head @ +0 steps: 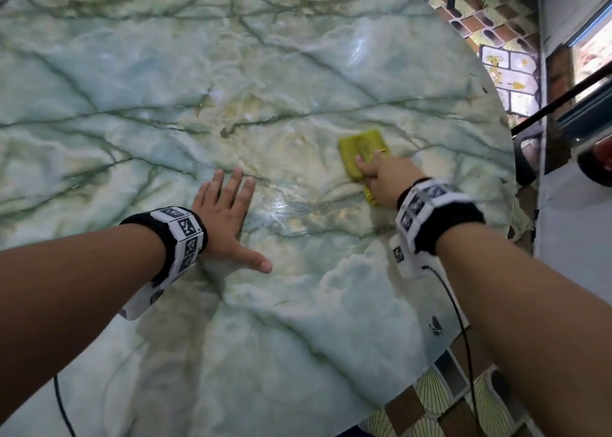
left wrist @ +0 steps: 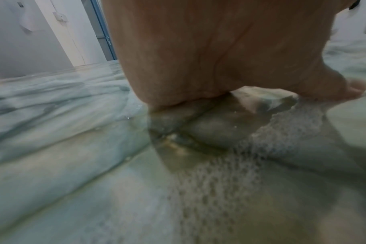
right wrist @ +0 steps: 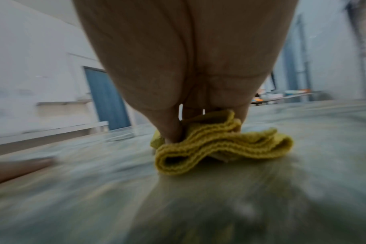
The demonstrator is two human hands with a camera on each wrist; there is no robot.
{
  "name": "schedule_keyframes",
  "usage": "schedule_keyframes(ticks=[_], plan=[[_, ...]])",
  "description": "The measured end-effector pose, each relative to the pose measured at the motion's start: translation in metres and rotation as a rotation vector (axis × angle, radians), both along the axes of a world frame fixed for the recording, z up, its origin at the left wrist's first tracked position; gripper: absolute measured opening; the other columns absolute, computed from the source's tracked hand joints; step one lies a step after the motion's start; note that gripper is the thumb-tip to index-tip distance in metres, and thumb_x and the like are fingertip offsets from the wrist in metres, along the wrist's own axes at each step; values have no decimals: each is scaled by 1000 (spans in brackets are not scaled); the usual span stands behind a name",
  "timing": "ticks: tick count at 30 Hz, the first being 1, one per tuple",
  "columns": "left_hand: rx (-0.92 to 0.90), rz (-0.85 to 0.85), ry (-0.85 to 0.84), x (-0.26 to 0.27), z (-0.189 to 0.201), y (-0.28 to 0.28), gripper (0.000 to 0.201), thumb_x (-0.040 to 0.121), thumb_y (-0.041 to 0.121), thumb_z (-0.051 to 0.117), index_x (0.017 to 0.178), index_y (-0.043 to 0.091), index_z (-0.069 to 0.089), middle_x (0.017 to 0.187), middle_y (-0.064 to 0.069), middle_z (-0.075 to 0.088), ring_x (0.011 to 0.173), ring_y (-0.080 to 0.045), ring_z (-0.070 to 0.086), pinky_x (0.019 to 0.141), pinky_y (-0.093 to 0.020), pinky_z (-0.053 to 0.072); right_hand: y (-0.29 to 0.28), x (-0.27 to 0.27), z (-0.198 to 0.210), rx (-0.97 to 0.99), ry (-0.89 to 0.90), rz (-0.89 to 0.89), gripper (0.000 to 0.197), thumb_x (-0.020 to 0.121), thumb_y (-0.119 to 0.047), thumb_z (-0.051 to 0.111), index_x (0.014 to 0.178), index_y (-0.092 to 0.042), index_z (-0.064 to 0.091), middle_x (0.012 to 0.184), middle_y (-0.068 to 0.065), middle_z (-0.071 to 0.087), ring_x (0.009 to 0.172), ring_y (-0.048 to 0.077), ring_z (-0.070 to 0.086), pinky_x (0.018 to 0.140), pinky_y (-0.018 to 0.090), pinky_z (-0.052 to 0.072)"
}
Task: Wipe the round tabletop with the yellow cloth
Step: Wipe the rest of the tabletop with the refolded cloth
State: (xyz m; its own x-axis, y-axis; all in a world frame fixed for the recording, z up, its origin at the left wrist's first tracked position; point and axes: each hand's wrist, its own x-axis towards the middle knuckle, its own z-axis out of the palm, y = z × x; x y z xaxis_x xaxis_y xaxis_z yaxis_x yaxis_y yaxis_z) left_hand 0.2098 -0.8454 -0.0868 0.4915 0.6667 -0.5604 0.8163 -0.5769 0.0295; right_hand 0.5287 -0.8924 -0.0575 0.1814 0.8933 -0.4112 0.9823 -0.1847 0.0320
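Note:
The round tabletop (head: 231, 72) is glossy green-veined marble and fills most of the head view. A folded yellow cloth (head: 362, 151) lies on it right of centre. My right hand (head: 381, 178) grips the cloth's near edge, fingers curled over it and pressing it to the stone. In the right wrist view the yellow cloth (right wrist: 219, 145) bunches in folds under my right hand (right wrist: 178, 82). My left hand (head: 225, 218) lies flat on the marble left of the cloth, fingers straight, thumb spread. The left wrist view shows that left hand's (left wrist: 219, 57) palm on the tabletop (left wrist: 73, 148).
The table's curved edge (head: 506, 158) runs down the right side, close to the cloth. Beyond it are patterned floor tiles (head: 503, 69), a black bar and a white unit (head: 576, 204). A black cable (head: 463, 334) hangs from my right wristband over the near table edge.

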Motion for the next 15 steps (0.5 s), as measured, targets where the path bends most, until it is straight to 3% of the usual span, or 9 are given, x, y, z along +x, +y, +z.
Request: schedule_keyframes(ticks=[3, 5, 10, 12, 15], plan=[[3, 1, 5, 0, 1, 1, 155, 26, 117, 24, 128, 34, -58, 161, -2, -46, 149, -31, -40, 126, -51, -14, -41, -28, -10, -10, 105, 68, 64, 95, -21, 47, 149, -40, 19, 161, 6, 12, 141, 38, 27, 112, 41, 31], [2, 1, 1, 0, 0, 0, 154, 27, 117, 25, 126, 35, -59, 160, -2, -47, 148, -31, -41, 126, -51, -13, -62, -16, -7, 41, 165, 49, 60, 97, -22, 45, 146, -46, 22, 161, 1, 13, 143, 34, 25, 114, 36, 27], [8, -8, 4, 0, 1, 1, 156, 28, 117, 26, 131, 33, -55, 161, -2, -45, 150, -32, -38, 126, -52, -13, -45, 38, 12, -15, 6, -52, 52, 101, -23, 37, 149, -39, 24, 159, 10, 19, 139, 32, 36, 112, 34, 32], [12, -10, 0, 0, 0, 0, 160, 27, 117, 26, 138, 30, -52, 161, -2, -45, 150, -31, -38, 126, -51, -13, -36, 32, 16, 7, -35, -72, 50, 101, -24, 36, 148, -38, 26, 155, 13, 26, 133, 35, 41, 108, 37, 38], [13, -9, -8, -1, -1, 0, 161, 27, 117, 26, 138, 31, -52, 161, -2, -46, 150, -31, -38, 126, -51, -15, -40, 2, 11, -30, 0, -49, 54, 101, -19, 35, 151, -34, 20, 157, 15, 20, 133, 37, 40, 108, 38, 38]])
